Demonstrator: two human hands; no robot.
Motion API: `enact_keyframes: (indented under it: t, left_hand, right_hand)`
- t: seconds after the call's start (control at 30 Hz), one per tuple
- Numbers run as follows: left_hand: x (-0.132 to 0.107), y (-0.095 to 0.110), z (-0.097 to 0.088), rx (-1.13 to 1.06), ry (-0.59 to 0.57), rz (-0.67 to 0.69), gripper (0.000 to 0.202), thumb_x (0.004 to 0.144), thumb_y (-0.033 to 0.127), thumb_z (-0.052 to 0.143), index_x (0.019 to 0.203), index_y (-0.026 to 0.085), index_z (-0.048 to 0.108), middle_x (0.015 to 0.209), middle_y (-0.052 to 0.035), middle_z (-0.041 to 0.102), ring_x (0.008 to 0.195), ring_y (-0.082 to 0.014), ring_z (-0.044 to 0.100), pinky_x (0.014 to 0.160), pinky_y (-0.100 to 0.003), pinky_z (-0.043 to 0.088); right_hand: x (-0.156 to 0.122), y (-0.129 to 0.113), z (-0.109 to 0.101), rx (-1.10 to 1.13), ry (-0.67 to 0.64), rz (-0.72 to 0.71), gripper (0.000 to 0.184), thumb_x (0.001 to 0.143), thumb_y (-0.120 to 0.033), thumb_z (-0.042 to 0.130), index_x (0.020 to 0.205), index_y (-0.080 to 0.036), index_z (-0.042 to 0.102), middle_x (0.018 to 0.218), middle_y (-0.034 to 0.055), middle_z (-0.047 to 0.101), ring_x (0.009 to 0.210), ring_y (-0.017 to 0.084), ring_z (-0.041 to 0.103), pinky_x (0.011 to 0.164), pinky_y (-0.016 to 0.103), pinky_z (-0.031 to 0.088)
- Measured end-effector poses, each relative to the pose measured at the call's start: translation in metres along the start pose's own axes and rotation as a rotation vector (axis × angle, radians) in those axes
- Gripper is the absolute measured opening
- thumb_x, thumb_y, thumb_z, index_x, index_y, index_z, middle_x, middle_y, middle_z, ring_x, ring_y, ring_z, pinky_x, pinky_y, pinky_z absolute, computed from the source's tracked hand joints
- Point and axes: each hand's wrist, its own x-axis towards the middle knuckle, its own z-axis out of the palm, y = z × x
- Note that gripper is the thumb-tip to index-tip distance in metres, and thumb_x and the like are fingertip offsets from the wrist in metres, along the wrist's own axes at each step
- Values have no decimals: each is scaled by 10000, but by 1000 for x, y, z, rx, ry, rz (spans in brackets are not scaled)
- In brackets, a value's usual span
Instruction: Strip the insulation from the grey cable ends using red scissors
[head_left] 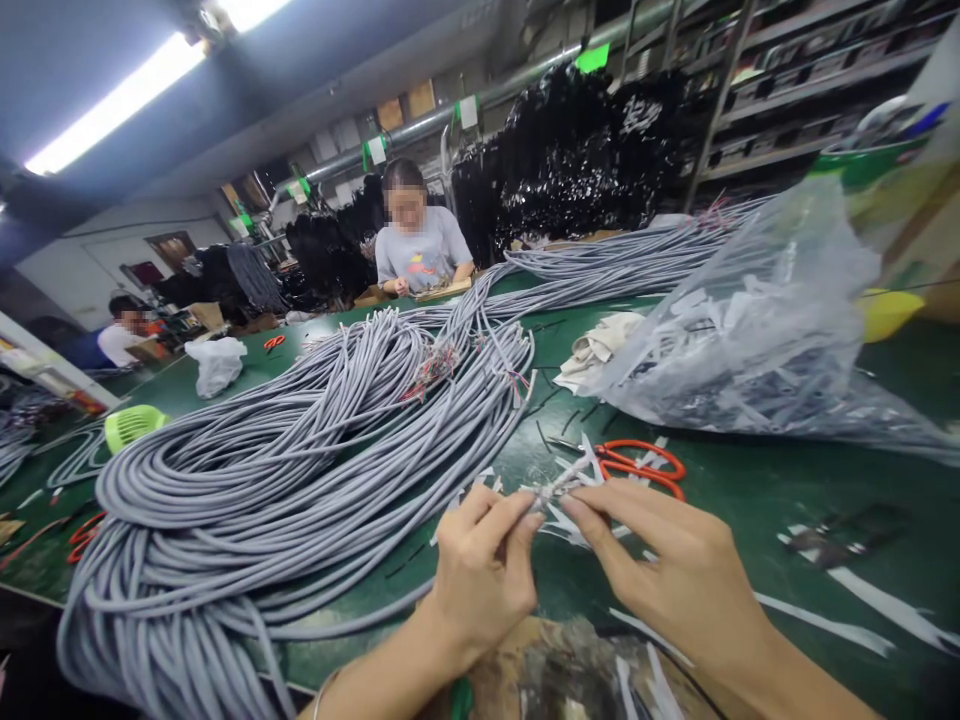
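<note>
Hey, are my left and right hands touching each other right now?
Apart. The head view shows a small gap between the fingertips of the left hand and right hand, with green tabletop visible between them.

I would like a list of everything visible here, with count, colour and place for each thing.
frayed piece: one, pale, lower centre
cables: many, grey, coiled left, stretching to back right
scissors: one clear pair, orange-handled, lower right of centre; perhaps two more at left
strips: many, white, scattered lower right
large bag: one, see-through, right
small bag: one, whitish, left
cloth: one, cream, beside large bag
table: one, green, under these
co-workers: two, pale tops, back centre and far left
black bundles: many, black, back
lamps: two, white, ceiling
shelves: several, greyish, upper right
left hand: one, bare, pinching frayed piece
right hand: one, bare, likewise
</note>
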Motion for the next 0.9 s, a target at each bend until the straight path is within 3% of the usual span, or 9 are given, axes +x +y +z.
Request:
enact_keyframes:
  t: [0.33,0.47,0.6,0.7,0.8,0.9]
  left_hand:
    - [-1,1,0,2,-41,-29,205,860,145,455,869,119,658,643,-36,545,524,-112,487,485,-226,397]
    - [0,2,-1,-42,-64,-50,226,864,163,453,850,114,674,631,-37,547,520,-112,486,481,-221,386]
    - [5,1,-4,-174,-145,-204,242,854,203,489,771,117,699,551,-18,523,497,-113,466,468,-221,351]
    - [7,0,-5,-256,-179,-337,253,840,225,508,726,114,705,527,-22,545,488,-115,467,464,-223,341]
    - [5,1,-3,-356,-167,-452,221,826,205,517,781,109,711,636,-61,651,550,-134,546,504,-218,401]
    - [3,1,-1,-415,-133,-505,211,818,183,514,816,112,713,732,-86,699,635,-157,609,579,-224,457]
  right_hand:
    - [2,0,0,-35,19,23,234,867,-217,477,670,-194,601,597,15,664,503,121,614,508,213,452]
    - [3,-3,1,166,-96,175,267,868,-242,469,642,-191,601,548,-10,641,443,103,583,448,185,451]
    - [0,-4,2,393,-164,303,278,868,-247,463,651,-184,626,530,-14,637,427,107,588,376,161,448]
    - [-3,-6,5,346,-72,208,218,844,-207,504,677,-175,641,570,1,665,457,109,614,417,156,474]
    - [-5,-9,8,223,36,33,161,824,-163,531,697,-172,631,588,17,674,490,115,629,510,175,510]
    - [-4,-12,10,159,84,-68,151,824,-133,522,715,-187,611,576,10,667,480,116,624,500,186,506]
